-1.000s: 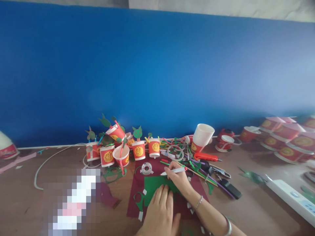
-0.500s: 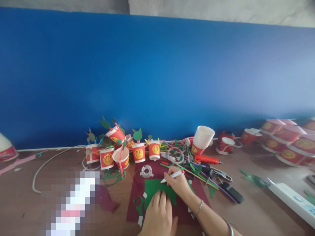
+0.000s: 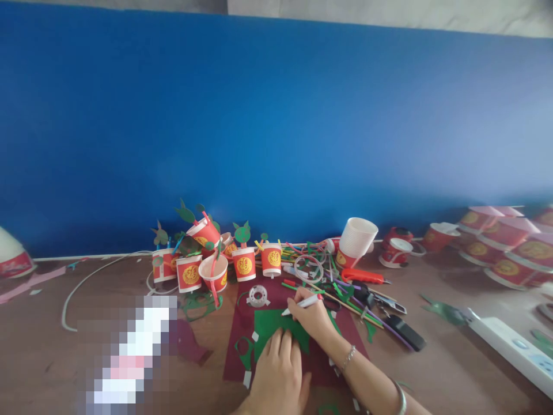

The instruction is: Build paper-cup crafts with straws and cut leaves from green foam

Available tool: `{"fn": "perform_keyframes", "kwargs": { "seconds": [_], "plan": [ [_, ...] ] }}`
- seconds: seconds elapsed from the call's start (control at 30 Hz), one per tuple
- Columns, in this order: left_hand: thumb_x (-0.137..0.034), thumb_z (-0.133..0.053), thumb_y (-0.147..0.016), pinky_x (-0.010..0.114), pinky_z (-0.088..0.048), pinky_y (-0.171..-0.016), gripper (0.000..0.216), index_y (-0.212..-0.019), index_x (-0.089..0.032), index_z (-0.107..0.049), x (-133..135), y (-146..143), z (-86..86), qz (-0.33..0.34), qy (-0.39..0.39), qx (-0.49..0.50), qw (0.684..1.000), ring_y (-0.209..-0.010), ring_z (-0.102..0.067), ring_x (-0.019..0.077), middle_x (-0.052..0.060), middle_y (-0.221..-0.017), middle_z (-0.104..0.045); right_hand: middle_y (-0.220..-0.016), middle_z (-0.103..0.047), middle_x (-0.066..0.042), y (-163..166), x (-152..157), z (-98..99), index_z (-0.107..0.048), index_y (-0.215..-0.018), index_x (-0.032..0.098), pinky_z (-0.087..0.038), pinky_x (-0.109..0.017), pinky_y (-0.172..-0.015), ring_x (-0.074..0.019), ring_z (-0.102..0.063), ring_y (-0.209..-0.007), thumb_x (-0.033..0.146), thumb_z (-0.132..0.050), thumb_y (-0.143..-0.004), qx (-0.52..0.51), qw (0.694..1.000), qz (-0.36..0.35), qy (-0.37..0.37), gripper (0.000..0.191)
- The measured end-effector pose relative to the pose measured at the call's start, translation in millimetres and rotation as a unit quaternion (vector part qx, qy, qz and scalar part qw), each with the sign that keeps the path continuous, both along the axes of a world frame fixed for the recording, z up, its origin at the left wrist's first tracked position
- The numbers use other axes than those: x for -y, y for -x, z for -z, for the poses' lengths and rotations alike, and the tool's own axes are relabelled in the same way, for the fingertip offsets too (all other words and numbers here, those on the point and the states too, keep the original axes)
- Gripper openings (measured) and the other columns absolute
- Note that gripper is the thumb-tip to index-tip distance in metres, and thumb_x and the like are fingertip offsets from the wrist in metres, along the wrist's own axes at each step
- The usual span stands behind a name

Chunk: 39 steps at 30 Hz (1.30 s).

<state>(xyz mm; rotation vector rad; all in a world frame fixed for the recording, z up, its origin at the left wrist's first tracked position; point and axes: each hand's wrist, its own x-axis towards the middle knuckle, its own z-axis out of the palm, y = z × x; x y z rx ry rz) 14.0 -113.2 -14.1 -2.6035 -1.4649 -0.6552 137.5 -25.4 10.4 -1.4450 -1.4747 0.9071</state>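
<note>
My right hand [image 3: 313, 316] grips a white marker [image 3: 302, 304] with a red end, its tip at the surface of a green paper sheet [image 3: 270, 323]. My left hand [image 3: 280, 366] lies flat with fingers extended, pressing on the lower part of that sheet. Beneath it is a maroon sheet [image 3: 237, 366]. A tape roll [image 3: 258, 295] lies just beyond the green paper. Left of my left hand is a green cut-out scrap [image 3: 245, 350] with a hole. Any mark under the marker tip is too small to make out.
Red paper cups [image 3: 244, 264] with green paper shapes stand along the blue wall. Stacked white-rimmed cups [image 3: 355, 239], a red-orange cutter [image 3: 362, 276], straws and keys with a black fob [image 3: 404, 333] lie to the right. Farther right are a power strip [image 3: 514, 351] and cup towers [image 3: 510, 248].
The view has shifted slightly, so the objects appear a little higher. My right hand and the marker tip have moved very slightly; my left hand stays on the green sheet.
</note>
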Motion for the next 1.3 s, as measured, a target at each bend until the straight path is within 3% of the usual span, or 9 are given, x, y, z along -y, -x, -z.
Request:
{"fn": "perform_keyframes", "kwargs": {
  "seconds": [0.67, 0.97, 1.3],
  "plan": [
    [-0.032, -0.054, -0.083, 0.044, -0.048, -0.094, 0.040, -0.116, -0.009, -0.058, 2.2, 0.3, -8.6, 0.000, 0.074, 0.002, 0.997, -0.114, -0.052, 0.0313, 0.016, -0.121, -0.060, -0.041, -0.049, 0.005, -0.1, 0.8, -1.7, -0.040, -0.050, 0.022, -0.035, -0.022, -0.045, -0.0109, -0.044, -0.042, 0.032, -0.058, -0.068, 0.004, 1.000, -0.010, -0.002, 0.026],
    [-0.030, -0.055, -0.082, 0.043, -0.049, -0.092, 0.038, -0.113, -0.010, -0.059, 2.8, 0.6, -8.7, 0.000, 0.060, 0.008, 0.998, -0.112, -0.054, 0.0312, 0.016, -0.120, -0.060, -0.036, -0.046, 0.007, 0.2, -0.8, -0.2, -0.039, -0.048, 0.022, -0.030, -0.020, -0.038, -0.0088, -0.039, -0.036, 0.025, -0.056, -0.063, -0.025, 1.000, -0.003, 0.014, 0.023],
    [-0.028, -0.054, -0.082, 0.044, -0.048, -0.093, 0.038, -0.114, -0.009, -0.059, 3.6, -0.3, -10.5, -0.003, 0.073, 0.000, 0.997, -0.114, -0.053, 0.0320, 0.016, -0.121, -0.060, -0.037, -0.049, 0.006, -2.9, -3.4, 4.4, -0.040, -0.051, 0.022, -0.031, -0.020, -0.039, -0.0095, -0.042, -0.036, 0.027, -0.056, -0.067, -0.026, 1.000, 0.001, 0.013, 0.023]
  ]
}}
